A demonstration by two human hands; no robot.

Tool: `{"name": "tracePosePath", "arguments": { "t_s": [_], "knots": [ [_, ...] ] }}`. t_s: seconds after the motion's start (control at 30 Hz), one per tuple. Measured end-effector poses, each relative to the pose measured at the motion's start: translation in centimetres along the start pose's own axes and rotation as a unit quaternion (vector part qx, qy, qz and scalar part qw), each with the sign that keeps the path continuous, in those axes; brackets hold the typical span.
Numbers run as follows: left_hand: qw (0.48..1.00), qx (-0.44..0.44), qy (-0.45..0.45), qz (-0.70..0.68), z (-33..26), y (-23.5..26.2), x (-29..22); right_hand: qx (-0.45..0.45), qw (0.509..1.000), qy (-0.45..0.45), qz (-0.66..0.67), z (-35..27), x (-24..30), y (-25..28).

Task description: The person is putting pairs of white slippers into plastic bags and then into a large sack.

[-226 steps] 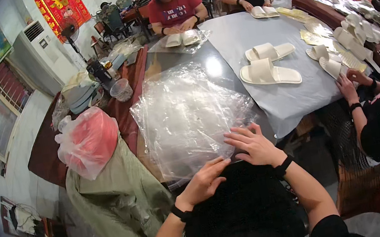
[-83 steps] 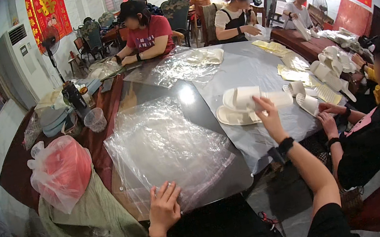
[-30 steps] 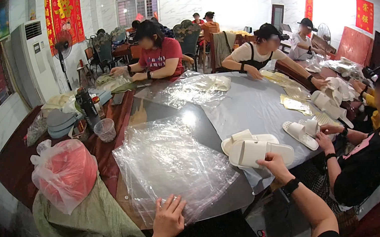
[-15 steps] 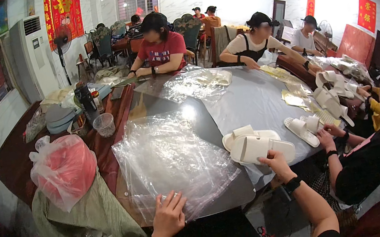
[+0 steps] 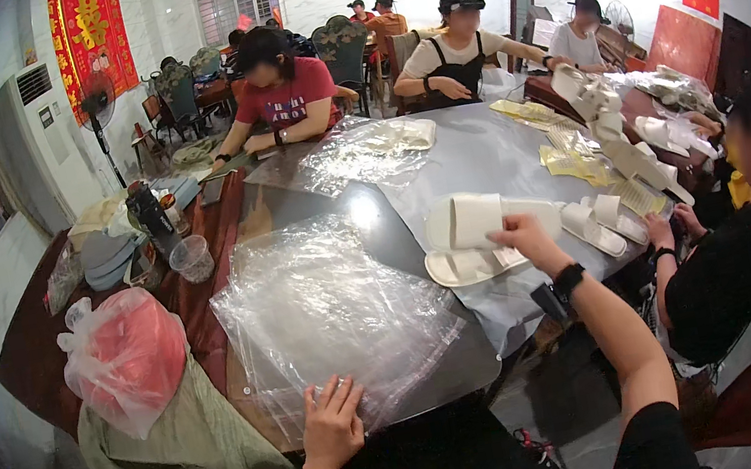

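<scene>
My left hand lies with its fingers stretched over the near edge of a stack of clear plastic bags. At the table's right part, my right hand is closed on a cream slipper, thumb and fingers pinching its side. The slipper is raised and tilted, its wide strap toward the far side. Just below it, a second cream slipper rests on the grey sheet; my right hand partly covers its right end. Another pair of cream slippers lies to the right of my hand.
A red bundle in a white bag sits at left, with a clear plastic cup and a dark bottle behind. Co-workers sit around the table, one close on my right. More slippers line the right side.
My right hand has lifted the upper slipper off the lower one and moved it slightly up. My left hand stays on the bags. The whole view has shifted a little.
</scene>
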State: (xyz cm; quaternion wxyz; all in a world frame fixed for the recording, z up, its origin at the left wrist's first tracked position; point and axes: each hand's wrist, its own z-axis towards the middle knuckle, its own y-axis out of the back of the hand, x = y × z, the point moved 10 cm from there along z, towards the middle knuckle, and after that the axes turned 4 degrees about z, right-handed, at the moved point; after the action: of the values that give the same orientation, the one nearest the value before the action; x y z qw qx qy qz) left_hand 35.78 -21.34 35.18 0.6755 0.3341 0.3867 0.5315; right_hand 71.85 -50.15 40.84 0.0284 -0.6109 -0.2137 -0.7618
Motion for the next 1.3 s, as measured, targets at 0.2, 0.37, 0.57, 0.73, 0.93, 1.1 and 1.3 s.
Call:
{"name": "tracePosePath", "arguments": {
  "t_s": [0.2, 0.37, 0.57, 0.73, 0.93, 1.1, 1.3],
  "knots": [
    [1.0, -0.011, -0.003, 0.012, -0.3, 0.1, 0.2, 0.01, 0.997, 0.057, 0.047, 7.0, -0.1, -0.9],
    [1.0, 0.002, -0.012, 0.013, 0.3, -1.1, -0.2, -0.005, 0.999, 0.029, -0.027, 11.9, -5.5, 1.0],
    [1.0, 0.015, 0.003, 0.014, 0.0, -0.4, 0.0, 0.039, 0.998, -0.045, -0.038, 11.1, -8.2, -1.4],
    [1.0, 0.021, 0.008, 0.016, -0.1, -0.1, 0.2, 0.037, 0.998, 0.051, -0.024, 9.1, -5.4, -1.1],
    [1.0, 0.017, 0.004, 0.018, -0.2, 0.0, 0.2, 0.231, 0.958, 0.07, -0.156, 6.1, -5.4, -3.2],
    [1.0, 0.014, 0.006, 0.015, 0.0, 0.0, 0.1, 0.284, 0.945, 0.079, -0.139, 5.8, -6.8, -4.1],
    [1.0, 0.012, 0.006, 0.011, 0.0, 0.1, 0.0, 0.276, 0.919, 0.121, -0.255, 5.7, -8.8, -5.9]
  ]
}}
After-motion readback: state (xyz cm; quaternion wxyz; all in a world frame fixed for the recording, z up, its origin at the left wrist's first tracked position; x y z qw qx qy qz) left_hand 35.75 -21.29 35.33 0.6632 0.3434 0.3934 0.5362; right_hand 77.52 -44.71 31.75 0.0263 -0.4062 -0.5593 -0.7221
